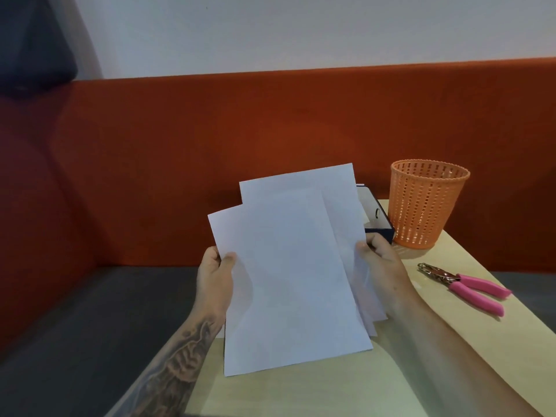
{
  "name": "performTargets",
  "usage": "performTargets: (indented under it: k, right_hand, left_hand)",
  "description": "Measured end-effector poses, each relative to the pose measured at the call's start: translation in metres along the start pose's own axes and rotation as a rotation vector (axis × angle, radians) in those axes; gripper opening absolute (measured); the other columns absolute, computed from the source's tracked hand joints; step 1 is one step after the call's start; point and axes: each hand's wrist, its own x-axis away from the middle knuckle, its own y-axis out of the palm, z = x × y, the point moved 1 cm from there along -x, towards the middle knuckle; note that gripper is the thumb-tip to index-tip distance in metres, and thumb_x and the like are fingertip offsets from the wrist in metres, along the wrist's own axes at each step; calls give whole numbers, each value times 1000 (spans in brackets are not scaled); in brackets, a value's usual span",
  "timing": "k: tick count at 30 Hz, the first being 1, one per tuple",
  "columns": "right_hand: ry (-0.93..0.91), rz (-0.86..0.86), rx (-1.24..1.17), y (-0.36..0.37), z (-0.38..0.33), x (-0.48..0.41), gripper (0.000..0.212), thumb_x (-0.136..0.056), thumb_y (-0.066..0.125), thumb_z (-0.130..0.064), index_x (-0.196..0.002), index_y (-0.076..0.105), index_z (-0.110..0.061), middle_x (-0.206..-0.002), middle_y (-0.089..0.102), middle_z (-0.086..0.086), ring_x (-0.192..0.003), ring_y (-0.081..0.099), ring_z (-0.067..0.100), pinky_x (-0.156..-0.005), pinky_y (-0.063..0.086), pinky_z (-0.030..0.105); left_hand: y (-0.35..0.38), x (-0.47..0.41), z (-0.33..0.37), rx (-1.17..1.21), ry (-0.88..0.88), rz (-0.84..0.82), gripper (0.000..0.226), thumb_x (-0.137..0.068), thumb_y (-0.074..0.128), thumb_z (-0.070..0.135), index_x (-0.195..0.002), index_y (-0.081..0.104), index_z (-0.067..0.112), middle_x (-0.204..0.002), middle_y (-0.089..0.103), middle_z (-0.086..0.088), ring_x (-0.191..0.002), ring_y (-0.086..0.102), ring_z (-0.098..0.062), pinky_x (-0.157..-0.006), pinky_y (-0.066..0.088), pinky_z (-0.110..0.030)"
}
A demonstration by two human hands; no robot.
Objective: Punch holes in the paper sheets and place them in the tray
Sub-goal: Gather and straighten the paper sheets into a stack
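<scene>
I hold several white paper sheets (288, 266) upright above the pale wooden table (301, 392), fanned unevenly. My left hand (215, 281) pinches their left edge with the thumb on the front sheet. My right hand (382, 263) grips the right edge. A hole punch with pink handles (469, 285) lies on the table to the right, apart from both hands. Behind the sheets, a dark blue tray (376, 215) with a white inside is mostly hidden by the paper.
An orange mesh basket (427, 203) stands at the table's far right, beside the tray. An orange and red sofa back (210, 145) runs behind the table, with a grey seat (90, 320) at the left.
</scene>
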Motion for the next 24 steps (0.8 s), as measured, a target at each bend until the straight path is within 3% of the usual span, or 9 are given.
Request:
performTargets:
  k: [4,8,11,13,16,19,21,24]
  right_hand:
    - [-44,-133,1,16,0,12,28,-100,60,-49,-101,67,-21,-100,75,3,-95,69,16,-85,53,36]
    - [-61,-213,131,23,-2,16,9,-102,63,-21,-109,67,-18,-97,79,-8,-87,75,8,-69,55,17]
    - [-33,-225,105,22,-4,17,23,-105,56,-29,-107,72,-12,-95,80,-4,-89,75,17,-75,55,24]
    - [3,-192,136,19,-5,16,35,-106,50,-40,-107,76,-16,-99,79,-8,-92,73,12,-79,53,27]
    - [-69,-174,501,8,3,1,25,-104,51,-42,-115,73,-34,-116,75,-15,-111,68,10,-95,54,39]
    - [-74,-337,935,4,7,-5,58,-83,55,-64,-135,62,-38,-140,63,-14,-128,58,15,-105,49,41]
    - [-54,-367,1007,4,5,-5,63,-79,57,-65,-136,60,-39,-139,63,-16,-126,58,15,-103,49,37]
    - [-74,-296,1035,-2,5,-9,53,-84,62,-62,-132,63,-41,-128,70,-15,-115,64,16,-94,53,39]
  left_hand:
    - [-1,1,3,25,9,0,5,-105,52,23,-107,56,22,-105,71,-6,-95,71,-28,-86,59,-53]
    - [-4,1,5,75,-21,-20,20,-102,58,22,-121,53,24,-108,73,-2,-95,73,-26,-84,61,-51]
    - [-6,0,7,140,-79,-72,18,-102,58,15,-118,65,17,-108,77,-6,-97,75,-29,-87,60,-53]
    - [-9,-2,6,156,-85,-57,16,-102,57,12,-111,69,16,-105,79,-6,-95,75,-30,-87,60,-51]
    - [-12,-5,5,164,-68,-19,13,-101,59,13,-110,68,16,-104,79,-6,-95,75,-32,-86,59,-52]
    - [-13,-6,3,155,-45,32,10,-100,61,13,-107,67,16,-100,78,-5,-86,74,-25,-76,60,-42]
    - [-14,-6,3,133,-13,70,8,-99,62,14,-104,67,17,-99,77,-3,-84,72,-22,-74,58,-39]
    - [-14,-7,3,89,28,101,8,-99,61,15,-101,66,20,-99,75,1,-88,71,-21,-79,59,-41]
